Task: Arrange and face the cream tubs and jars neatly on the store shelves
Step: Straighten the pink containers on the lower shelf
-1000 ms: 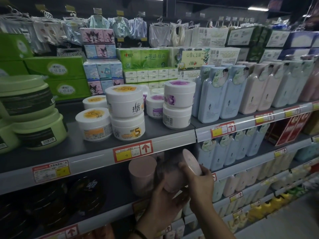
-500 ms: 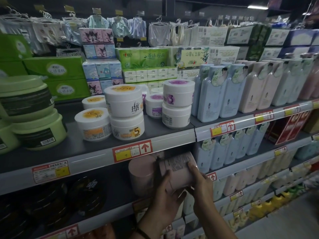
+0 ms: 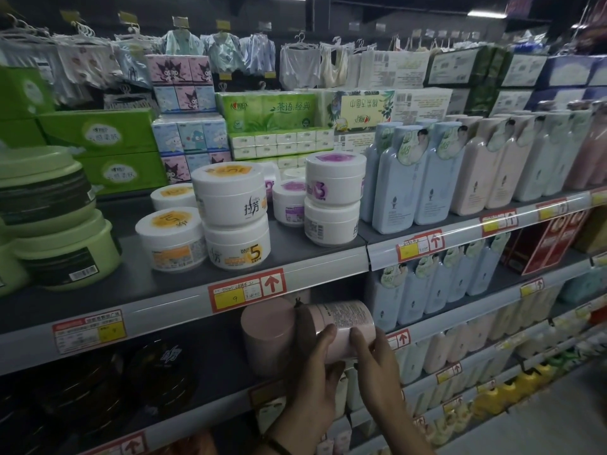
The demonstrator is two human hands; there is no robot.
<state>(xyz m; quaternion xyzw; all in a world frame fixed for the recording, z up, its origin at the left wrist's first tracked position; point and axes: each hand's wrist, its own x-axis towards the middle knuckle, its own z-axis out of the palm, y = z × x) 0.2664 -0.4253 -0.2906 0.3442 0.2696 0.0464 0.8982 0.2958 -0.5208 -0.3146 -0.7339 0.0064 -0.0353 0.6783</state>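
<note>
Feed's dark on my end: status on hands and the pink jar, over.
Both gripping pink jar: left hand, right hand. Small print faces camera, not yet shelved. Close at its left stands second pink jar.

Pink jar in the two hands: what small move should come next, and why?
Probably tip the pink jar upright and set it on the lower shelf beside the standing jar. The left hand and right hand both grip it lying on its side, small-print label up, just in front of that shelf, so it is not yet faced.
</note>
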